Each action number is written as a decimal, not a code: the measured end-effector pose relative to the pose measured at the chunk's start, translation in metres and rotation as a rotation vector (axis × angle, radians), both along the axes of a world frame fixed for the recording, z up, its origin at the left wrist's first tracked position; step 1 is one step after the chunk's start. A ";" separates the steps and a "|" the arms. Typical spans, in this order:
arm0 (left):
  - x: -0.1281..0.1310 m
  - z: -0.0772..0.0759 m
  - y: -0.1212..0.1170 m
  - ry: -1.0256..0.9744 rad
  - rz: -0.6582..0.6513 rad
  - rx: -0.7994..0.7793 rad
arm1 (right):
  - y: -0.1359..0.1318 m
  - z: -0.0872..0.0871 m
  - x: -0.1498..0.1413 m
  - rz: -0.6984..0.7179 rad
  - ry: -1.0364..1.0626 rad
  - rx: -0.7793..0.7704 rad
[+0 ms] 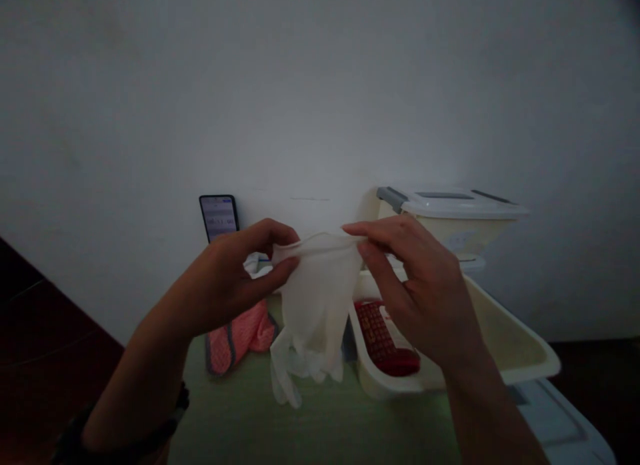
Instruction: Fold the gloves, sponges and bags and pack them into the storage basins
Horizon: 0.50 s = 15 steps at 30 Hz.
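A thin white disposable glove [320, 305] hangs cuff up in the middle of the head view, its fingers dangling above the table. My left hand [235, 272] pinches the left end of the cuff between thumb and fingers. At the cuff's other end, my right hand [420, 285] grips the edge with thumb and fingertips. The cuff is stretched sideways between both hands. A pink cloth [240, 338] with a grey border lies behind and below my left hand.
A phone [219, 217] leans against the wall. On the right, an open cream bin [530, 368] holds a red packet [385, 338]. Behind it stands a lidded storage box [465, 212]. The green table [320, 432] runs beneath, with a white lid-like surface [565, 418] at lower right.
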<state>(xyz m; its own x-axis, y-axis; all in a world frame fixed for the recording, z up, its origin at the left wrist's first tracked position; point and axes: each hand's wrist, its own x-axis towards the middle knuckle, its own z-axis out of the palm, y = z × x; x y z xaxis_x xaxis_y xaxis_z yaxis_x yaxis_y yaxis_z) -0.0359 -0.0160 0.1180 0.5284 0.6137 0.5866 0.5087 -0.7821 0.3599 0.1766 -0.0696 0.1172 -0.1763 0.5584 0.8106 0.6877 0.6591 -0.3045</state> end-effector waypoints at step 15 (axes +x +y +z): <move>0.007 -0.001 0.002 -0.180 0.071 -0.021 | 0.005 -0.001 0.012 -0.273 0.368 0.152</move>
<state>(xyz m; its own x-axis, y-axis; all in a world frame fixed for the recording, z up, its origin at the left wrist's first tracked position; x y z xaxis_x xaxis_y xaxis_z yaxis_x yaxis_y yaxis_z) -0.0286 -0.0145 0.1174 0.3711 0.6588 0.6545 0.4887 -0.7378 0.4656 0.1882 -0.0648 0.1165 0.2739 0.4147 0.8677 0.7063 0.5256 -0.4742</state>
